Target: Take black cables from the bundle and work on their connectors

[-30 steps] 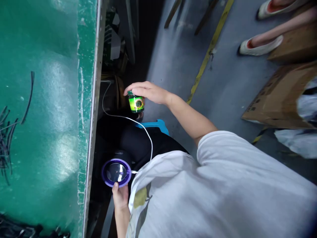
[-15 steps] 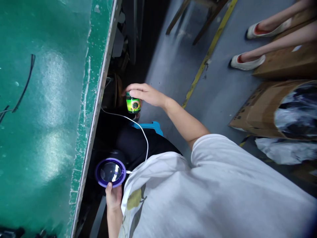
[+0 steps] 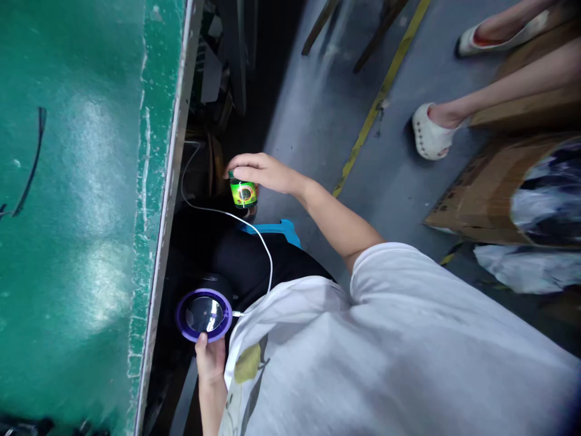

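Note:
My right hand [image 3: 261, 171], in the upper middle of the view, is closed around the green-lidded top of a small dark jar [image 3: 244, 194]. The jar has a bright green and yellow label with a dark round picture. Lower down, close to my shirt, my left hand [image 3: 211, 358] grips a purple-rimmed round device [image 3: 204, 315] with its thumb on the rim. A glossy clear disc fills the middle of that rim. Plugged into its side is a white cable [image 3: 258, 233], which loops over my dark-clothed leg toward the table's underside. The fingers beneath the device are hidden.
A scuffed green tabletop [image 3: 104, 200] runs along the left, with a black strip [image 3: 34, 160] on it. Blue plastic [image 3: 275, 228] shows beside my leg. At the right are a cardboard box [image 3: 481, 194] with plastic wrapping and another person's feet in white clogs [image 3: 433, 133].
The tabletop has shifted slightly left in view. The other person's nearer foot has moved and turned. Both my hands keep their holds almost unmoved.

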A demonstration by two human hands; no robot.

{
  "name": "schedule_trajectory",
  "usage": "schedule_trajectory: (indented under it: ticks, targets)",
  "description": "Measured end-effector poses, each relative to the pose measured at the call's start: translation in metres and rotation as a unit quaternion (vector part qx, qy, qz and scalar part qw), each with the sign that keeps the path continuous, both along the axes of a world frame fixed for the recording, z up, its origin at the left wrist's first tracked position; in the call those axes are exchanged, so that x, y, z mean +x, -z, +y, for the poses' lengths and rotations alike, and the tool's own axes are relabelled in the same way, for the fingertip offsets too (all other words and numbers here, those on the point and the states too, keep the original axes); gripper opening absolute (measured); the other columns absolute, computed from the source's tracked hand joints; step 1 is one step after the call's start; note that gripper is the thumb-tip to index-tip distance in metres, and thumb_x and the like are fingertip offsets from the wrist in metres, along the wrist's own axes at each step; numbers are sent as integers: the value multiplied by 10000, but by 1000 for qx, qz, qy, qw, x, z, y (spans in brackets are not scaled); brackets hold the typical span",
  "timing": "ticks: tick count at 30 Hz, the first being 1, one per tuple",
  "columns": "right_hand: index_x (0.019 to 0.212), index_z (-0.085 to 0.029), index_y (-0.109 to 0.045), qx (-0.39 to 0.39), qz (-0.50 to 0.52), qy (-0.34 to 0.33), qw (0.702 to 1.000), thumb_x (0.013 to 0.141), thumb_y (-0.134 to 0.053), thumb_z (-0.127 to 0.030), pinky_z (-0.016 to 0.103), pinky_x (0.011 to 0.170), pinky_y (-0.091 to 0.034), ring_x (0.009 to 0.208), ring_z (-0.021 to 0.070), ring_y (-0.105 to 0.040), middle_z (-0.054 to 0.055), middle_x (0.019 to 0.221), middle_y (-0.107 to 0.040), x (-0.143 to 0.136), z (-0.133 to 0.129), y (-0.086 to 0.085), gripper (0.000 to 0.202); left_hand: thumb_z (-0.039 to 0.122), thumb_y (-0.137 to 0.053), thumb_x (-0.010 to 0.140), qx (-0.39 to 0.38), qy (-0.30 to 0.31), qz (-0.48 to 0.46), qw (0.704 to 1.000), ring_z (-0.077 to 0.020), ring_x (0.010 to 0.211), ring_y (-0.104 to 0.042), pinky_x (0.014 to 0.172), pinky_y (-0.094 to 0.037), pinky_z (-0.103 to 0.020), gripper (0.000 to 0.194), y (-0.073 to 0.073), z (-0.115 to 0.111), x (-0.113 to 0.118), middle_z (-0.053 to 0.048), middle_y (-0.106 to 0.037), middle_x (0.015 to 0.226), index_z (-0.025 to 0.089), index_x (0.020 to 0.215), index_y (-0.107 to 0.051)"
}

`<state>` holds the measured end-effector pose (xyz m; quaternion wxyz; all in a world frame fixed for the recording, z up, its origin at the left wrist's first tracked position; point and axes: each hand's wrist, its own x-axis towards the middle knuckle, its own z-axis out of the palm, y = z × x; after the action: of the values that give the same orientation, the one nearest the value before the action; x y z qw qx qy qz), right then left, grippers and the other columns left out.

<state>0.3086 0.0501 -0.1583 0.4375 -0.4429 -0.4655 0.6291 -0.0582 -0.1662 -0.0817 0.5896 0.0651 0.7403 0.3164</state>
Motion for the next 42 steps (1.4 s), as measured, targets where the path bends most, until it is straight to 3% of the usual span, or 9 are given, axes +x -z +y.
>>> schedule_trajectory:
  ticks: [20, 26, 30, 35, 42]
  targets:
    - [974, -125, -630, -42, 32, 8, 999, 917, -550, -465, 133, 509, -387, 625, 67, -504, -8, 733, -547, -3, 3, 17, 353, 510, -790, 553, -17, -4, 15, 1000, -322, 1308, -471, 1053, -439, -412, 612, -1, 5, 3, -22, -650, 1279, 292, 1116, -693]
    - [1130, -121, -579, -30, 121, 33, 992, 907, -563, -424, 152, 614, -440, 778, 95, -548, 15, 887, -593, -4, 0, 27, 376, 506, -775, 582, -13, -4, 19, 1000, -324, 1315, -460, 1063, -424, -437, 602, 1, 3, 2, -28, -649, 1279, 297, 1139, -680]
    - [1294, -128, -457, -13, 226, 31, 974, 831, -661, -422, 171, 674, -471, 852, 113, -576, 30, 974, -613, -6, -4, 31, 586, 534, -779, 541, -20, -6, 25, 999, -329, 1297, -475, 1052, -431, -426, 668, 1, 4, 1, -40, -681, 1218, 273, 1148, -677]
    - [1246, -137, -498, -42, 282, 27, 958, 773, -727, -463, 182, 697, -517, 912, 138, -634, 76, 1049, -648, -10, -9, 34, 619, 529, -778, 542, -24, -7, 32, 999, -325, 1304, -467, 1057, -425, -420, 628, 1, 4, 3, -26, -684, 1208, 282, 1113, -691]
    - [1181, -114, -526, -120, 352, 25, 928, 896, -560, -483, 324, 792, -577, 902, 179, -675, 94, 989, -682, -13, -6, 29, 467, 550, -781, 527, -25, -5, 32, 999, -341, 1308, -459, 1079, -397, -456, 644, 1, 4, 2, -31, -675, 1225, 292, 1111, -693]
